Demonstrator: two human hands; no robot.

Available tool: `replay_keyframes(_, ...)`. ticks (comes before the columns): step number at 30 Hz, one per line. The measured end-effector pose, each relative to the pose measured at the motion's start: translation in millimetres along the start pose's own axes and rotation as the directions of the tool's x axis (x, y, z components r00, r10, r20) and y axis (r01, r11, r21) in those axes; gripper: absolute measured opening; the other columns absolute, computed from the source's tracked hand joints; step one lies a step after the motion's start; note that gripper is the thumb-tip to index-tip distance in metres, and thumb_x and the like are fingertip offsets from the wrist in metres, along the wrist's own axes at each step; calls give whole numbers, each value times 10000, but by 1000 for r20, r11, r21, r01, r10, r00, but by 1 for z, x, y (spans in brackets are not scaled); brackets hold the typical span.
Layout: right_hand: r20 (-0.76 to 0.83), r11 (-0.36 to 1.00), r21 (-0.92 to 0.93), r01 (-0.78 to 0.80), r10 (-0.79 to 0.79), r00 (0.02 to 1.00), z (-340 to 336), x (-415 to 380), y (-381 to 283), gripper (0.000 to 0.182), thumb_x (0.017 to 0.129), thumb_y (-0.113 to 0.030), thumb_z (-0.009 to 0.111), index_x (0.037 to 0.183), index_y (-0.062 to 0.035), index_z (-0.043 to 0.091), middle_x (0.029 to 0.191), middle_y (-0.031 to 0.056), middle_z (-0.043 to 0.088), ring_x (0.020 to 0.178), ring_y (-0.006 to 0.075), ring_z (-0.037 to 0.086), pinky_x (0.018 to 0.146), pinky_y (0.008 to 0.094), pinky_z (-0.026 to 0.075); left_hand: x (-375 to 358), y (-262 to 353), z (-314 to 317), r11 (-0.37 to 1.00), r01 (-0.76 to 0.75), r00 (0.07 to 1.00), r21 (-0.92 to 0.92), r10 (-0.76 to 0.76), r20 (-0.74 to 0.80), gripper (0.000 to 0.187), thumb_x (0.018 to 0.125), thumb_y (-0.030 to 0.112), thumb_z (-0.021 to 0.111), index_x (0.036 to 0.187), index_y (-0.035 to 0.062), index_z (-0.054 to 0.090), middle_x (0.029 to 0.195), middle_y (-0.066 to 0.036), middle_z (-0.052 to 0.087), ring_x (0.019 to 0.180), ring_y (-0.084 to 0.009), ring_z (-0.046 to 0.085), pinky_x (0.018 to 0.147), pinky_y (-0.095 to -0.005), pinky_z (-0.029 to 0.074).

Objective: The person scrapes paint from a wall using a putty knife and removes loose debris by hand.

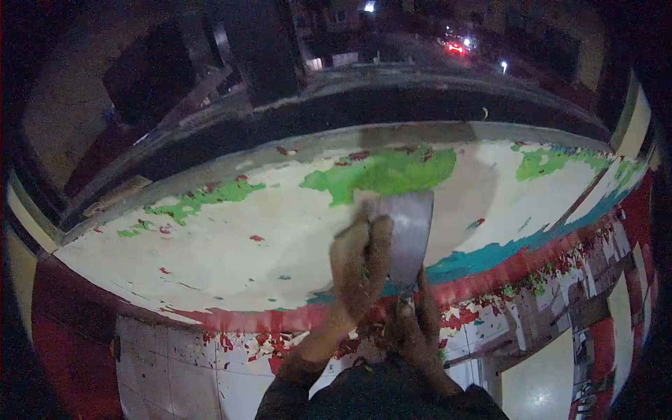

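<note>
A wide metal paint scraper points away from me over the windowsill, its blade reaching a bright green patch. Around its handle, at the near edge of the sill, my right hand is closed. My left hand is closed at the left edge of the blade, thumb against the metal; motion blurs its fingertips. Cream paint covers much of the sill, with green showing along the far side and teal and red bands along the near edge.
Red, white and green paint flakes litter the area below the sill. Beyond it stands a dark window frame, with a night street and lights outside. A pale panel is at lower right, and red wall at lower left.
</note>
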State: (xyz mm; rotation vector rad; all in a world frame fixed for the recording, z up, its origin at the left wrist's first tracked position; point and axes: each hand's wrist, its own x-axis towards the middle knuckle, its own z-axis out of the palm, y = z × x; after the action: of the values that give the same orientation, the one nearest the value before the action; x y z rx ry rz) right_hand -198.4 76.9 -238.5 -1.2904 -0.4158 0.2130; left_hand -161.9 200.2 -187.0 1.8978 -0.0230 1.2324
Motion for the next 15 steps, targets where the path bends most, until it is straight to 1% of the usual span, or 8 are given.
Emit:
replay_keyframes(1, -1, 1000, -4, -5, 5, 1000, 1, 1, -1, 575, 893, -181, 415, 1364, -14, 128, 737, 37, 511, 550, 61, 444, 472, 216, 382, -1, -2, 1, 1000, -17, 1000, -12, 17, 0, 261, 835, 121, 541, 623, -6, 458, 499, -126, 417, 408, -221, 399, 415, -337, 326)
replay_keyframes(4, 14, 997, -46, -65, 66, 998, 2, 4, -5, 572, 896, -192, 410, 1365, -19, 131, 743, 34, 508, 549, 62, 442, 472, 217, 381, 9, 11, -1, 975, 208, 978, -74, -208, 7, 283, 836, 116, 535, 599, -2, 436, 513, -135, 423, 431, -232, 411, 426, -340, 329)
replay_keyframes(5, 16, 996, -49, -78, 79, 997, 1, 0, -7, 576, 897, -203, 411, 1365, -19, 130, 736, 32, 507, 546, 63, 442, 471, 218, 382, 12, 11, -5, 989, 151, 988, -9, -150, 28, 278, 834, 113, 536, 598, 3, 440, 516, -128, 423, 443, -221, 414, 433, -338, 328)
replay_keyframes(8, 34, 999, -30, -28, 29, 999, 0, 3, -11, 586, 899, -228, 413, 1365, -18, 126, 715, 28, 501, 537, 65, 440, 467, 219, 381, -1, -1, -1, 993, 118, 993, -2, -118, 15, 280, 858, 216, 519, 690, -9, 522, 493, -87, 437, 433, -142, 395, 424, -300, 320)
replay_keyframes(9, 41, 1000, -15, 12, -11, 999, -2, 8, -3, 589, 898, -231, 414, 1365, -19, 125, 708, 25, 496, 535, 65, 439, 466, 220, 380, 4, 0, 0, 999, 33, 999, 2, -33, -28, 291, 861, 219, 517, 668, 2, 503, 491, -82, 423, 432, -145, 389, 420, -306, 308)
replay_keyframes(12, 45, 1000, -12, -8, 9, 999, 2, 7, -7, 594, 899, -240, 415, 1365, -18, 122, 698, 20, 485, 547, 65, 438, 477, 218, 383, 17, 10, -7, 999, 41, 999, -30, -41, -21, 291, 861, 216, 511, 659, 7, 500, 499, -98, 422, 433, -173, 406, 428, -324, 317)
replay_keyframes(13, 56, 1000, -20, -20, 22, 998, 3, 9, -12, 595, 899, -243, 414, 1365, -17, 122, 696, 18, 481, 555, 65, 439, 484, 217, 385, 15, 10, -7, 993, 106, 994, -54, -107, -8, 261, 856, 220, 519, 701, 10, 517, 509, -101, 433, 435, -182, 408, 432, -327, 320)
replay_keyframes(15, 65, 1000, 4, -9, 9, 998, -8, 0, 10, 592, 897, -235, 421, 1365, -18, 129, 709, 15, 479, 572, 60, 441, 496, 215, 386, -8, -14, -4, 1000, 9, 1000, -28, -9, -12, 260, 859, 230, 515, 719, 11, 515, 513, -99, 438, 438, -180, 413, 432, -316, 322)
